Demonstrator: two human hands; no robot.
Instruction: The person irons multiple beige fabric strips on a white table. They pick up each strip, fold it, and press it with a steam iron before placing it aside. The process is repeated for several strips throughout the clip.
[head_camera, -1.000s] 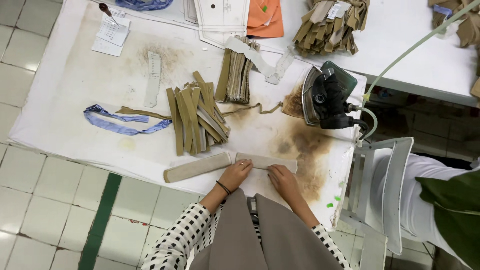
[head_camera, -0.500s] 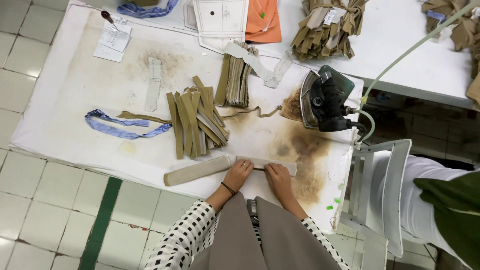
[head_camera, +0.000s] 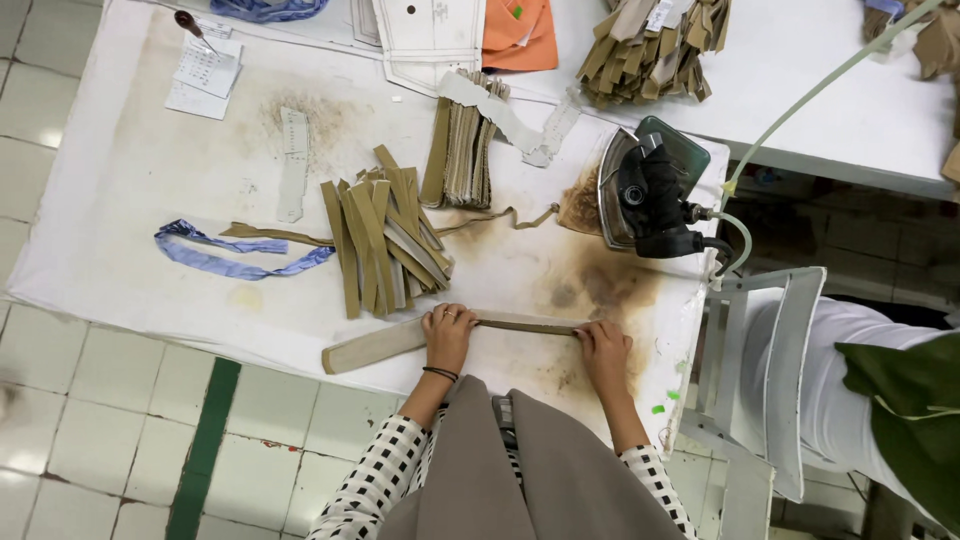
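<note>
Surface: white padded pressing table (head_camera: 150, 180), scorched brown towards 3 o'clock, over a pale tiled floor (head_camera: 90, 440).
Strip: long khaki fabric strip (head_camera: 450, 335) lies along the table's near edge at 6 o'clock, flat at its left end, folded narrow between the hands.
Left hand: left hand (head_camera: 448, 335) presses flat on the strip's middle, fingers spread, pinning rather than gripping.
Right hand: right hand (head_camera: 603, 348) pinches the strip's folded right end between closed fingers.
Iron: grey steam iron with black handle (head_camera: 650, 195) rests at 2 o'clock, its green hose (head_camera: 820, 85) running off to the upper right.
Nearby: fanned pile of khaki fabric strips (head_camera: 385, 240) just above the left hand; blue fabric ribbon (head_camera: 235, 250) at 9 o'clock.
Risk, fold: the crease may spring open if either hand eases, since only pressure keeps it.
Risk, edge: the strip sits close to the table's rim and could slide off.
Risk, stain: the brown scorch patch (head_camera: 600, 285) lies just beside the right end and may mark the cloth.
Risk, heat: the iron is near the right hand; reaching carelessly risks a burn.
</note>
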